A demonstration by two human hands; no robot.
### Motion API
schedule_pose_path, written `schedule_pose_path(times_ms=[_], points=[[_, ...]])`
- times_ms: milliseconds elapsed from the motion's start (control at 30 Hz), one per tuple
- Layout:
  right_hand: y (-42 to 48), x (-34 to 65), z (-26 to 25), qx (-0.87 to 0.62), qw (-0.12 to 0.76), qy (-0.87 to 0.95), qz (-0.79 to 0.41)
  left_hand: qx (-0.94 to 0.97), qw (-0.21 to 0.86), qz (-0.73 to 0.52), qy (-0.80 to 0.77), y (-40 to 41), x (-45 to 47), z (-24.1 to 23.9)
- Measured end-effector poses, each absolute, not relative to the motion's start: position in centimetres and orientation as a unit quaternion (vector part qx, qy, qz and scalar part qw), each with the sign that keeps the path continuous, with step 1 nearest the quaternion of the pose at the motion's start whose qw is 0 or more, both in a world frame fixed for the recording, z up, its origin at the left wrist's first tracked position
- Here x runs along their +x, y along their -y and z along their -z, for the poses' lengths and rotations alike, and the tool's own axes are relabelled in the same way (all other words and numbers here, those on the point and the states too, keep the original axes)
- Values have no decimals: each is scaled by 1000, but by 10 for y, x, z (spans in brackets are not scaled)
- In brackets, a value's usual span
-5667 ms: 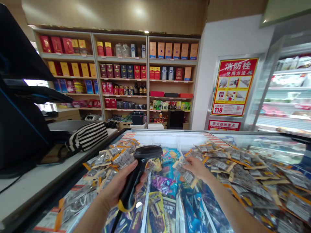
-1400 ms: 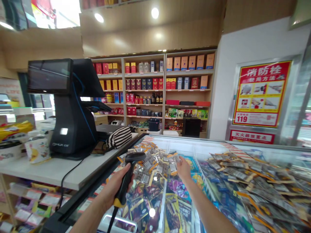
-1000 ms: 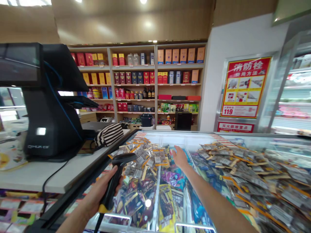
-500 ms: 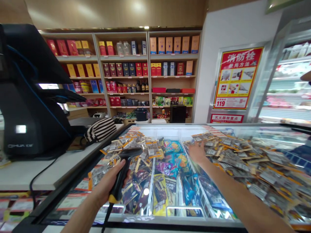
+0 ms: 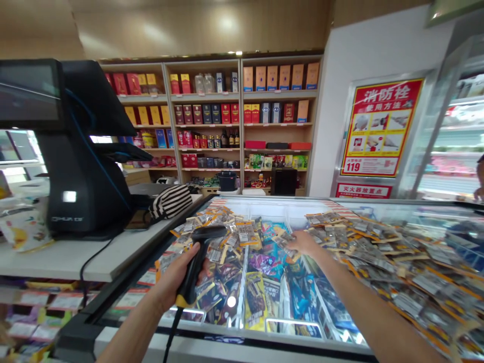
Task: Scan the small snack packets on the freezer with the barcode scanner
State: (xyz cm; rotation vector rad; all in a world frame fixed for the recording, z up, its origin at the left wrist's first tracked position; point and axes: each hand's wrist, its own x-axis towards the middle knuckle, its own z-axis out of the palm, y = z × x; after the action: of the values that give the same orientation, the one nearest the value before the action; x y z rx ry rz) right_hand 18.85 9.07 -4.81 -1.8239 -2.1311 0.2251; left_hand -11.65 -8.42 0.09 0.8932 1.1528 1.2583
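My left hand (image 5: 177, 276) is wrapped round the handle of a black and yellow barcode scanner (image 5: 209, 232), its cord hanging down. The scanner's head is over the left pile of packets (image 5: 212, 217) on the freezer's glass top. My right hand (image 5: 305, 243) pinches a small clear snack packet (image 5: 283, 239) with an orange edge and a label. It holds this packet above the middle of the freezer, left of the large right pile of similar packets (image 5: 378, 252). My right fingertips are partly hidden by the packet.
Under the glass of the chest freezer (image 5: 264, 335) lie colourful bags (image 5: 255, 297) between white wire dividers. A black checkout terminal (image 5: 81, 176) and a striped cap (image 5: 171, 201) are on the left counter (image 5: 124, 252). Shelves of boxes (image 5: 204, 113) line the back wall.
My right hand has lifted a packet from the right pile's edge and moved slightly left with it. The view has turned left; my left hand still grips the scanner.
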Motion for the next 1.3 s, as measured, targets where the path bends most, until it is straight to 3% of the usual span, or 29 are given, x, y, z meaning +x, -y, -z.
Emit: schedule_pose_path(times_ms=[233, 333, 1133, 1300], points=[[-84, 169, 59, -637, 399, 647, -126, 375, 598, -539, -460, 97, -98, -16], [-82, 160, 60, -601, 444, 651, -129, 392, 609, -534, -436, 97, -92, -18], [-76, 140, 55, -620, 460, 628, -98, 422, 663, -483, -385, 95, -68, -27], [-81, 139, 61, -639, 432, 630, -92, 421, 650, -505, -381, 94, -83, -27]])
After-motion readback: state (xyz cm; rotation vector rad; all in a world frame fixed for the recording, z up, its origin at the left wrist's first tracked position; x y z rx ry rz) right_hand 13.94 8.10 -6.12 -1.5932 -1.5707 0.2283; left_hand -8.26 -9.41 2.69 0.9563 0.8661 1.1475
